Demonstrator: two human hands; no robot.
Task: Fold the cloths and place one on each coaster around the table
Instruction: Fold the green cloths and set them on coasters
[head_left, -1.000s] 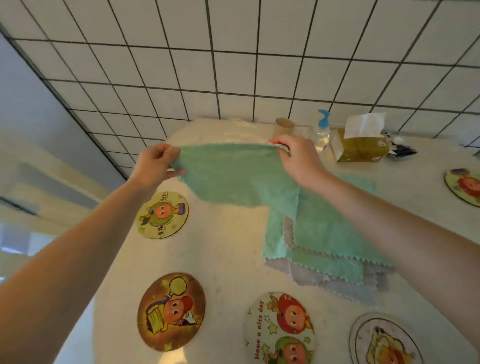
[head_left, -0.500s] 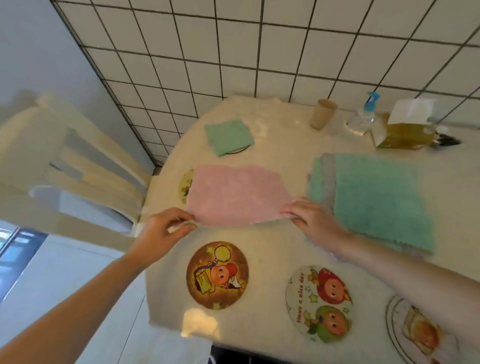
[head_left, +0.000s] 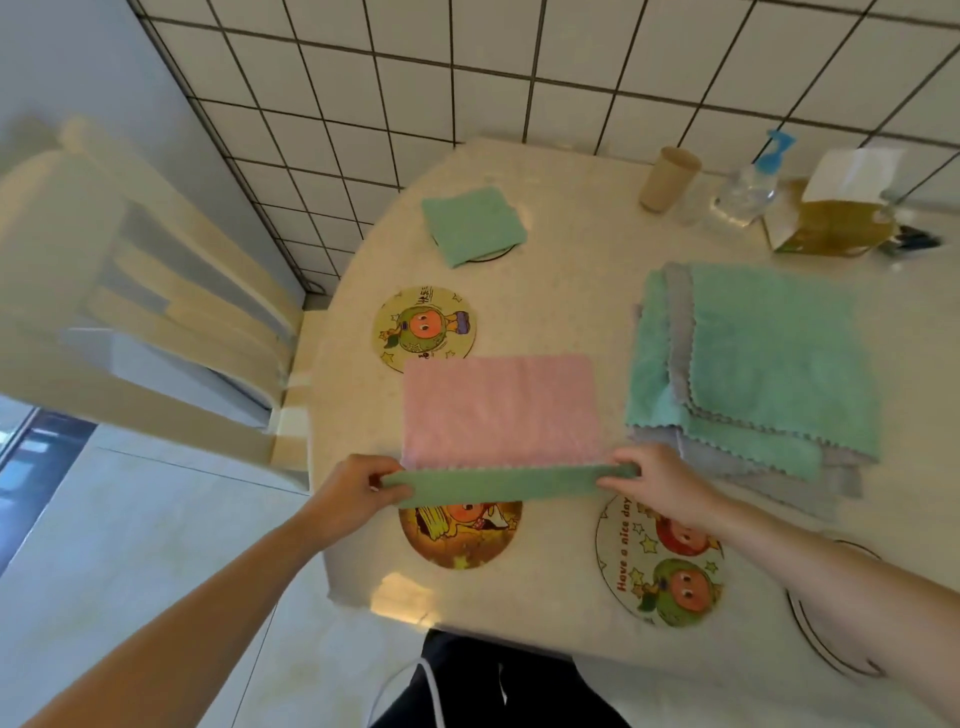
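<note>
A cloth, pink on top and green underneath (head_left: 498, 410), lies flat on the table. My left hand (head_left: 353, 488) and my right hand (head_left: 654, 480) pinch its two near corners, lifted so the green underside shows as a strip along the near edge. A folded green cloth (head_left: 472, 224) sits on the far coaster. Bare coasters lie around: a green-figure coaster (head_left: 423, 325), a brown coaster (head_left: 460, 538) partly under the lifted edge, a "Have a nice day" coaster (head_left: 657, 566) and a white-rimmed coaster (head_left: 831, 644) under my right forearm. A stack of green and grey cloths (head_left: 753, 364) lies to the right.
At the back by the tiled wall stand a paper cup (head_left: 667, 179), a pump bottle (head_left: 748, 187) and a tissue box (head_left: 831, 218). A pale chair (head_left: 130, 291) stands off the table's left edge. My dark trousers show below the near edge.
One second ago I held a green cloth spread in the air. Then a pink cloth lay between my hands; now its near edge is raised, showing the green underside.
</note>
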